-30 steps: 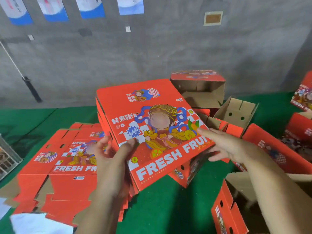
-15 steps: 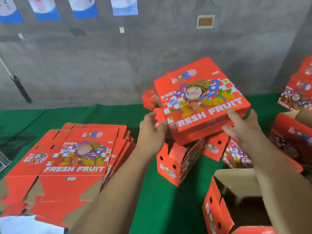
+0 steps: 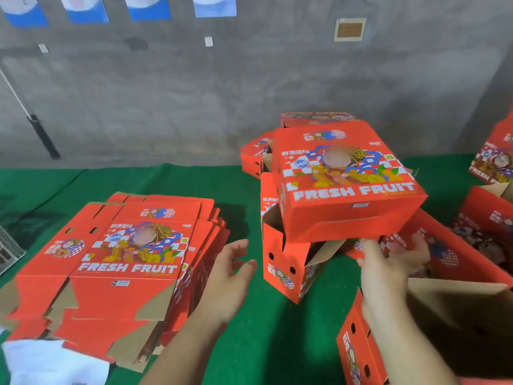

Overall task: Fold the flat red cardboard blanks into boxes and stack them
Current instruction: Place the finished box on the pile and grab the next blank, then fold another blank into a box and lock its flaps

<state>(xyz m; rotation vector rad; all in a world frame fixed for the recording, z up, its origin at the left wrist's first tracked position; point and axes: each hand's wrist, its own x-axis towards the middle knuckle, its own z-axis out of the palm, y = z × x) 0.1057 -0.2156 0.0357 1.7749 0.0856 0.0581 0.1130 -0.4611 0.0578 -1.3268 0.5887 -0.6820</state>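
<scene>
A folded red "FRESH FRUIT" box (image 3: 347,187) lies tilted on top of a heap of other folded red boxes (image 3: 288,262) at centre right. No hand touches it. My left hand (image 3: 230,279) hovers open over the green mat, between the heap and a stack of flat red blanks (image 3: 130,257) on the left. My right hand (image 3: 385,276) is open with spread fingers just below the folded box's near edge.
An open-topped red box (image 3: 361,359) stands at the lower right beside my right arm. More red boxes (image 3: 497,162) sit at the far right. A grey concrete wall (image 3: 194,93) runs behind the green mat (image 3: 272,329). White cloth (image 3: 52,362) lies at bottom left.
Both hands carried the folded box from in front of me to the heap on the right, set it down and let go. They have since pulled back toward me.
</scene>
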